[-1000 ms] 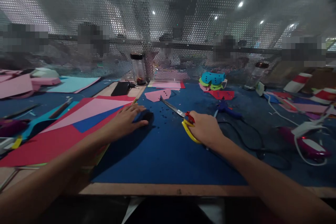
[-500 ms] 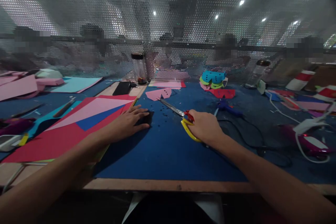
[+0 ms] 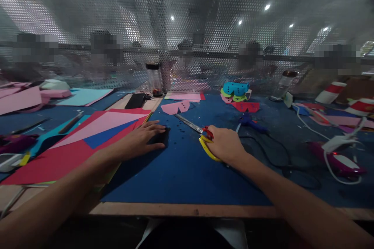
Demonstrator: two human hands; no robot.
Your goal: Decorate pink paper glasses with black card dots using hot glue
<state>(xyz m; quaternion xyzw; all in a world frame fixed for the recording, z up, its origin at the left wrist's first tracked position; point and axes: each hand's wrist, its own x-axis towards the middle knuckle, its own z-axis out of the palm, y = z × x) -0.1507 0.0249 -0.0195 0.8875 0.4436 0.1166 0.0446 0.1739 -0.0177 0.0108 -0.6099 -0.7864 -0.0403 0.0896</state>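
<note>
My right hand [image 3: 227,144] is wrapped round the red and yellow handles of a pair of scissors [image 3: 191,124], whose blades are together and point away to the left. Their tips reach the lower edge of a pink paper mask shape [image 3: 184,106] with dark dots on it. Small dark bits [image 3: 179,130] lie scattered on the blue mat [image 3: 175,179] beside the blades. With its fingers stretched out, my left hand [image 3: 144,138] is over the mat at the right edge of a stack of red, pink and blue paper sheets [image 3: 96,124]. Nothing shows in it.
Cut masks in blue [image 3: 236,88] and red [image 3: 248,106] lie at the back. A blue glue gun [image 3: 253,122] with a black cord is right of my hand, and a purple device [image 3: 336,159] with a white cable farther right. A perforated screen [image 3: 204,19] stands behind.
Both hands and the scissors stay nearly where they were. The view has tilted up slightly, so everything sits a little lower.
</note>
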